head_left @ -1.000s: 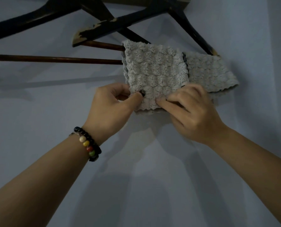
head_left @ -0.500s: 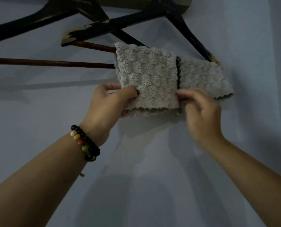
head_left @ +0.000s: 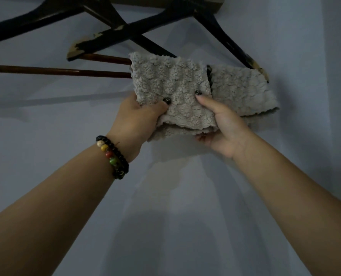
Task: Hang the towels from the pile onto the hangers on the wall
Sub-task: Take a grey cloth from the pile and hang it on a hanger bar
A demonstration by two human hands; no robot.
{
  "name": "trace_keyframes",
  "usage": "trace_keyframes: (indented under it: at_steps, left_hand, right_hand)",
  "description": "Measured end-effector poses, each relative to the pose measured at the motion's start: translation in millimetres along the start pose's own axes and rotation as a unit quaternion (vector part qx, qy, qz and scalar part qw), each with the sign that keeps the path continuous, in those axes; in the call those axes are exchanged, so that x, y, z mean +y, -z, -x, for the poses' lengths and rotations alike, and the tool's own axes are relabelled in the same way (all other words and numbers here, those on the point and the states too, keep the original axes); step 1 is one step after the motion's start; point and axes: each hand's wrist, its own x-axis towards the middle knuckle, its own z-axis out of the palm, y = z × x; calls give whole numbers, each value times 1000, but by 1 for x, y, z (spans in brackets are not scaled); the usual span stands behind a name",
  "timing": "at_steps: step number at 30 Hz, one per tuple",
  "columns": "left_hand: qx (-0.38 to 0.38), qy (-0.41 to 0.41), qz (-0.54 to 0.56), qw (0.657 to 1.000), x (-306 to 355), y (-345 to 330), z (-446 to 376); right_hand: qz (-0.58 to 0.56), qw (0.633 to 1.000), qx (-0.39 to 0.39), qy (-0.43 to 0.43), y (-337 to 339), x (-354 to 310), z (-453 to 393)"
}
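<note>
A fluffy grey towel point(head_left: 171, 82) hangs folded over the brown bar of a dark wooden hanger point(head_left: 129, 32) on the wall. My left hand point(head_left: 139, 118) grips its lower left part, thumb on the front. My right hand point(head_left: 223, 124) grips its lower right edge, thumb on the front and fingers behind. A second grey towel point(head_left: 243, 88) hangs just to the right on the same hanger, partly behind my right hand.
Another dark hanger point(head_left: 26, 22) with a bare brown bar point(head_left: 56, 71) hangs to the left, overlapping the first. The pale blue wall point(head_left: 185, 206) fills the rest of the view. A beaded bracelet sits on my left wrist.
Both hands shifted their hold on the front towel: the thumbs now press its front face and the right hand has turned palm up under the lower right edge. The towel hangs slightly lower.
</note>
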Motion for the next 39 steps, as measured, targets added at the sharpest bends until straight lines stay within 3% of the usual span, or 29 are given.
trace_keyframes:
  at_steps: [8, 13, 16, 19, 28, 35, 39]
  left_hand:
    - [24, 9, -15, 1000, 1, -24, 0]
    - [148, -5, 88, 985, 21, -16, -8]
    - [225, -29, 69, 972, 27, -12, -9]
    - [248, -49, 76, 965, 32, -11, -9]
    - [264, -76, 121, 954, 52, -1, -11]
    - [240, -63, 131, 960, 54, -3, -8]
    - [190, -55, 57, 979, 47, -8, -2]
  right_hand:
    - [-177, 984, 25, -1, 11, 11, 11]
    - [-249, 968, 8, 9, 5, 20, 12]
    - [-264, 964, -7, 9, -4, 20, 8]
    - [-298, 955, -2, 1, -15, 20, 2]
    - [-361, 931, 57, 4, -22, 23, -5]
    - [-333, 938, 95, 14, -18, 23, -6]
    - [-330, 936, 118, 27, -14, 22, -5]
